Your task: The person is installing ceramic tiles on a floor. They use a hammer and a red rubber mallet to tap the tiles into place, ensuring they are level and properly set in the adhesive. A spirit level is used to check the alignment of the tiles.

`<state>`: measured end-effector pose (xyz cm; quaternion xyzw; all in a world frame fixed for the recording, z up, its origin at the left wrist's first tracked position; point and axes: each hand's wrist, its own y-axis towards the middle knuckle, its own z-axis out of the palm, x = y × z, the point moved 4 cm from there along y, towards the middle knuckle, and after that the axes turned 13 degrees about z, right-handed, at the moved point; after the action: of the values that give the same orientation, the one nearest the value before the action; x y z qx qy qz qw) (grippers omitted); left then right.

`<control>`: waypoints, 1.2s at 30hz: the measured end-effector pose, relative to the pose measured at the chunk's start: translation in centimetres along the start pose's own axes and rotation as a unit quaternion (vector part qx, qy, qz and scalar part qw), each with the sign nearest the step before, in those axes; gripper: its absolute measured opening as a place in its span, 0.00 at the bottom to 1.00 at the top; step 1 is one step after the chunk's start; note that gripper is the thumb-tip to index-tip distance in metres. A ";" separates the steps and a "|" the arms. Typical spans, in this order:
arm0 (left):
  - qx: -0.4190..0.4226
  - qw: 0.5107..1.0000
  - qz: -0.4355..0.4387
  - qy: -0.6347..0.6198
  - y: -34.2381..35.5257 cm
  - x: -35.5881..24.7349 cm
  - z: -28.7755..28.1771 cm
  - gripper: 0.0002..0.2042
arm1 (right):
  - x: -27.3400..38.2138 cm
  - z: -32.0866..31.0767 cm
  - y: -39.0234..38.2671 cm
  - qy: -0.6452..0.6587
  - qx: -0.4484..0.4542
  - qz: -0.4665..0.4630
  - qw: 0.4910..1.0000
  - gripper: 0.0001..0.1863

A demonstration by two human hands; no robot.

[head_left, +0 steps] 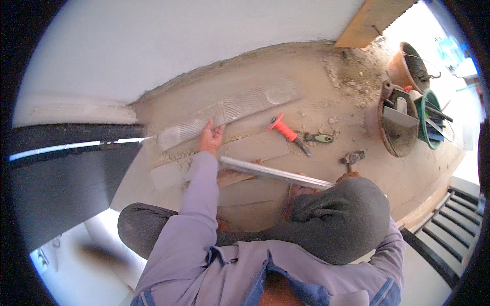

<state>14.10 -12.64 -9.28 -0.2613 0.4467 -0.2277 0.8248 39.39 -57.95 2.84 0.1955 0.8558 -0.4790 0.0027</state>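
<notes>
My left hand [211, 138] is at the near edge of a long pale tile strip [199, 121] with combed ridges on its upper face; the fingers pinch that edge. By my right knee, my right hand [348, 176] is wrapped round the handle of a hammer [353, 156], with much of the hand hidden behind the knee. A silvery metal straightedge [278, 173] slants in front of my lap, its right end against my leg. Just beyond it lie a red-orange spool of string [284, 128] and a tool with a green-and-black handle [319, 137].
Buckets stand at the right: a brown one [375, 122] holding trowels, a green one [430, 120] with tools, another brown one [406, 66]. Rubble [357, 74] lies along the white wall [178, 46]. A wooden plank [370, 23] leans there. Black railings [444, 224] are lower right.
</notes>
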 end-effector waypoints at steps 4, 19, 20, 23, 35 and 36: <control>-0.044 0.999 0.000 -0.026 -2.8 -0.1 -1.7 0.17 | 0.2 0.6 -1.0 0.032 -0.004 -0.010 0.999 0.10; 0.144 0.916 0.030 0.373 -2.8 2.4 0.9 0.18 | 7.7 -27.3 9.2 0.197 -0.331 -0.183 0.904 0.21; 0.198 0.855 0.073 0.475 -3.6 2.6 3.1 0.17 | 7.5 -28.7 11.3 0.176 -0.394 -0.196 0.881 0.21; 0.158 0.882 0.045 0.442 -8.5 0.4 8.1 0.18 | 10.2 -27.5 17.6 0.156 -0.394 -0.202 0.883 0.22; 0.498 0.307 0.441 0.680 1.5 -5.7 14.2 0.27 | 12.4 -26.6 14.5 0.272 -0.252 -0.217 0.903 0.23; 0.510 0.203 0.455 0.701 3.8 -5.9 13.0 0.27 | 12.8 -26.9 13.3 0.272 -0.220 -0.209 0.913 0.23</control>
<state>22.87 -3.16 -2.01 0.7308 0.6715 -0.0817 0.0910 36.94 -25.48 4.06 0.1295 0.9284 -0.1965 -0.2875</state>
